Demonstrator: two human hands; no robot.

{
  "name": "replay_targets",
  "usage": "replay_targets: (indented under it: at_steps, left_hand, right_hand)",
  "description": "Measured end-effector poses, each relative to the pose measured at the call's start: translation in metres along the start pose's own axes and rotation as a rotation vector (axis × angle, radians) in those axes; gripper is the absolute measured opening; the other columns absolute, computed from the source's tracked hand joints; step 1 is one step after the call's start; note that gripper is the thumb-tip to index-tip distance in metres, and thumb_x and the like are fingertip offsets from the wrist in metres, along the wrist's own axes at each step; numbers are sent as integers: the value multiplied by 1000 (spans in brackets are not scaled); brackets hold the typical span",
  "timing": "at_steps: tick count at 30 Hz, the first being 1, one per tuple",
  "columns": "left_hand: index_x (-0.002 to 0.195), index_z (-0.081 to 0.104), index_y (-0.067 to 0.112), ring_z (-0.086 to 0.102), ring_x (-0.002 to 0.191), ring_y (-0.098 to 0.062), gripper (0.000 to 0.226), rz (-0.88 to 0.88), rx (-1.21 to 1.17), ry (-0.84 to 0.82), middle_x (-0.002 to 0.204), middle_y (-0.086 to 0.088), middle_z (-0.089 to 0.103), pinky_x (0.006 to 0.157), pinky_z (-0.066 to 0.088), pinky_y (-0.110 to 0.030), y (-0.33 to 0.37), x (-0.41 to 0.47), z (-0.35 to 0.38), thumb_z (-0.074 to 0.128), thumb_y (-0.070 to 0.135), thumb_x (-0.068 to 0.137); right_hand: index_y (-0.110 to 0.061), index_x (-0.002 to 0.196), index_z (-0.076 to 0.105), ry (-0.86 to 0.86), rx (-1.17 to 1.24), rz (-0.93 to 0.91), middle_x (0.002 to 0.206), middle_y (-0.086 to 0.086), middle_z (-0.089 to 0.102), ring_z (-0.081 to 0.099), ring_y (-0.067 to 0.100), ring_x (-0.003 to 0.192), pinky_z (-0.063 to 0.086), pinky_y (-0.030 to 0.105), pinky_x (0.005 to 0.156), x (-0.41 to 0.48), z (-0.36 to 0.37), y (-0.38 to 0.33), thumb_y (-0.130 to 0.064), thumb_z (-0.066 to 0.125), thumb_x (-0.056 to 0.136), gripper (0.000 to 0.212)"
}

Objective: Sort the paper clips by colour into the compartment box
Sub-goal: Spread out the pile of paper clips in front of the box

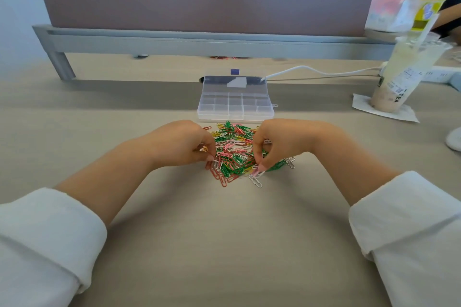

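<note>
A heap of paper clips (234, 149) in green, red, pink, yellow and silver lies on the desk in front of me. Behind it stands the clear compartment box (235, 107), lid open, its cells looking empty. My left hand (182, 143) sits at the heap's left edge, fingers curled, with yellow clips held in them and its fingertips on a silver clip. My right hand (277, 142) is at the heap's right edge, holding a bunch of green clips (275, 166) while its fingertips pinch a pink clip (257, 172).
A drink cup (404, 70) stands on a napkin at the right. A white cable (311, 70) and a power strip (439, 75) lie behind. A grey divider frame (174, 41) runs across the back. Another person's arm (446, 17) shows at the top right.
</note>
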State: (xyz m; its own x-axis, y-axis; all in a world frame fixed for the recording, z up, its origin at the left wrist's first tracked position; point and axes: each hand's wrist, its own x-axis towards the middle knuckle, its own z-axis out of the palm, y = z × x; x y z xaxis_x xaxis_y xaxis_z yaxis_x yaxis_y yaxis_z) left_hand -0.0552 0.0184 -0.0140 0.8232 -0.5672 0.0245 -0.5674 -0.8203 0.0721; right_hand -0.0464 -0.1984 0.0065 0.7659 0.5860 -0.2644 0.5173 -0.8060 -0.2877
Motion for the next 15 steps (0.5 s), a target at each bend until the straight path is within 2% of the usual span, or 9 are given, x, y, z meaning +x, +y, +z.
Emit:
replay_targets:
  at_steps: [3,7,9,13,15]
  left_hand:
    - [99,64,21,38,59,4,14,-11,-13,-36,63,16,40,53,27,-9,-1,0,2,55,26,89]
    - [91,49,19,40,61,1,6,-33,-118,-60,68,16,42,55,32,-11,2,0,0,45,23,95]
    - [88,43,19,41,63,-2,9,-54,-178,-64,71,14,44,55,32,-13,4,0,-1,41,22,97]
    - [85,42,16,43,65,-8,11,-82,-286,-35,72,7,50,59,35,-19,7,0,1,41,18,96]
    - [79,41,19,48,68,-11,16,-89,-340,-11,74,6,55,62,38,-25,8,1,2,43,14,94]
  right_hand:
    - [-18,75,66,22,2,-20,46,-20,51,46,-14,50,34,3,49,1,1,0,-21,72,78,7]
    - [-20,79,65,28,1,-3,65,-15,51,48,-1,65,35,14,59,2,2,4,-25,69,81,7]
    - [-19,84,66,40,7,2,64,-14,48,46,-1,64,34,16,58,2,2,4,-25,69,81,7]
    - [-17,88,67,54,3,19,51,-13,46,46,-12,48,31,10,48,3,1,5,-25,72,79,13]
    - [-18,86,66,59,0,21,52,-14,46,47,-9,51,32,10,48,3,2,5,-25,71,80,11]
